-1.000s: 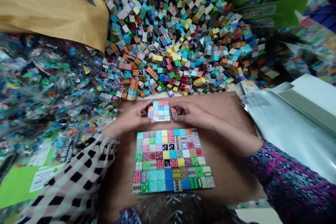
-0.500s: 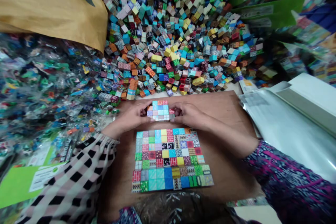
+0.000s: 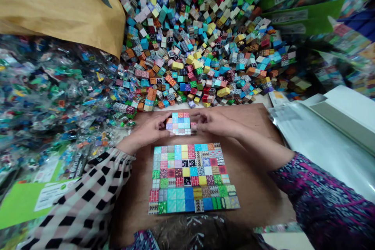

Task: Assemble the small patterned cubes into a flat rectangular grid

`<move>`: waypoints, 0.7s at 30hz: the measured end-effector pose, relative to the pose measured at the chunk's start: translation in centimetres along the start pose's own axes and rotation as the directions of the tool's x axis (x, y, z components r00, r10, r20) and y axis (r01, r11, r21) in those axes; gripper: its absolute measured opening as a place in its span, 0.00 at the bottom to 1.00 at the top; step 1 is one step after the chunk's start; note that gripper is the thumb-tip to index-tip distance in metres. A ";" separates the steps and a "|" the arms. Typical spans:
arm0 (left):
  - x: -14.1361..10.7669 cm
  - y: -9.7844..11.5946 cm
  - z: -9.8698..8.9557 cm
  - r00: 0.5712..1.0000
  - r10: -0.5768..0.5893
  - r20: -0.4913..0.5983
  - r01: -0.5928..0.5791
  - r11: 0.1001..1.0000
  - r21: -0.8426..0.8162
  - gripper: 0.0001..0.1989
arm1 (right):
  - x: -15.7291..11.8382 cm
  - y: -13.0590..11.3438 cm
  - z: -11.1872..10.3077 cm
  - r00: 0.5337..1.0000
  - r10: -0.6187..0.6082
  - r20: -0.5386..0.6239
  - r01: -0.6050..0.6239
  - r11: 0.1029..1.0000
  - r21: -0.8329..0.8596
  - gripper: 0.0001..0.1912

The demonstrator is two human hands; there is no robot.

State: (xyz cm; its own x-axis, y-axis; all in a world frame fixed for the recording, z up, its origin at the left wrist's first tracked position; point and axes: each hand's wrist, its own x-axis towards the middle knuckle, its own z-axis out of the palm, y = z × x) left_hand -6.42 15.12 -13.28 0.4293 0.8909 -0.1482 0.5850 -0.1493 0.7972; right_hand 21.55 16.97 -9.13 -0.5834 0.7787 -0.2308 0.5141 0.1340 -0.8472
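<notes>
A small block of patterned cubes [image 3: 178, 124], mostly pale blue and pink with reddish ones at its far edge, stands on the brown board. My left hand [image 3: 154, 129] is closed on its left side, thumb at the near corner. At the right side, my right hand [image 3: 212, 124] pinches red and greyish cubes [image 3: 193, 125] between thumb and fingers; these sit against or very close to the block, and I cannot tell whether they touch. Nearer to me lies a larger flat layer of patterned cubes [image 3: 189, 172] in rows, touched by neither hand.
Loose cubes [image 3: 187, 54] are heaped beyond the brown board [image 3: 249, 172]. Small plastic-bagged pieces [image 3: 58, 82] pile up at left, under a yellow bag [image 3: 73, 11]. Clear plastic sleeves [image 3: 316, 136] lie at right, green packaging [image 3: 304, 8] behind. A green card [image 3: 26, 203] is at lower left.
The whole view has shifted slightly. My right hand has moved a little to the right relative to the small block and its fingers have shifted on the red cubes. The large layer is unchanged.
</notes>
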 end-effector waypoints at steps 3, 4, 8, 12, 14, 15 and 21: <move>0.0 -0.1 0.0 0.999 -0.047 -0.008 0.047 0.999 0.006 0.43 | 1.5 0.2 -0.7 0.971 0.046 -0.233 -0.109 0.958 -0.266 0.15; 0.0 -0.1 0.0 0.998 -0.056 -0.012 0.056 0.998 -0.001 0.43 | 2.0 0.2 -0.7 0.959 0.040 -0.281 -0.145 0.920 -0.365 0.13; 0.1 0.1 0.1 0.997 -0.075 -0.013 0.075 0.997 -0.032 0.43 | 3.8 -0.4 -0.2 0.923 0.077 -0.376 -0.298 0.762 -0.575 0.17; 0.0 1.0 0.2 0.992 -0.124 -0.025 0.123 0.992 -0.033 0.44 | 5.3 -1.3 0.7 0.907 0.074 -0.414 -0.340 0.707 -0.619 0.21; -0.1 1.3 0.3 0.991 -0.135 -0.026 0.134 0.990 -0.040 0.45 | 6.1 -1.5 1.0 0.910 0.074 -0.408 -0.340 0.699 -0.630 0.20; -0.1 1.4 0.3 0.990 -0.136 -0.022 0.135 0.990 -0.049 0.45 | 6.4 -1.5 1.1 0.910 0.073 -0.408 -0.340 0.695 -0.634 0.19; -0.1 1.1 0.5 0.993 -0.106 -0.052 0.105 0.994 -0.019 0.42 | 7.1 -1.4 1.3 0.897 0.043 -0.440 -0.347 0.684 -0.641 0.18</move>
State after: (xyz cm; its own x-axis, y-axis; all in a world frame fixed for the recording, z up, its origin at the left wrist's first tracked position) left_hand -5.50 14.66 -12.69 0.3282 0.9229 -0.2011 0.6139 -0.0467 0.7880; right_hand 15.87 21.51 -10.15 -0.2247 0.9739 -0.0327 0.9575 0.2144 -0.1930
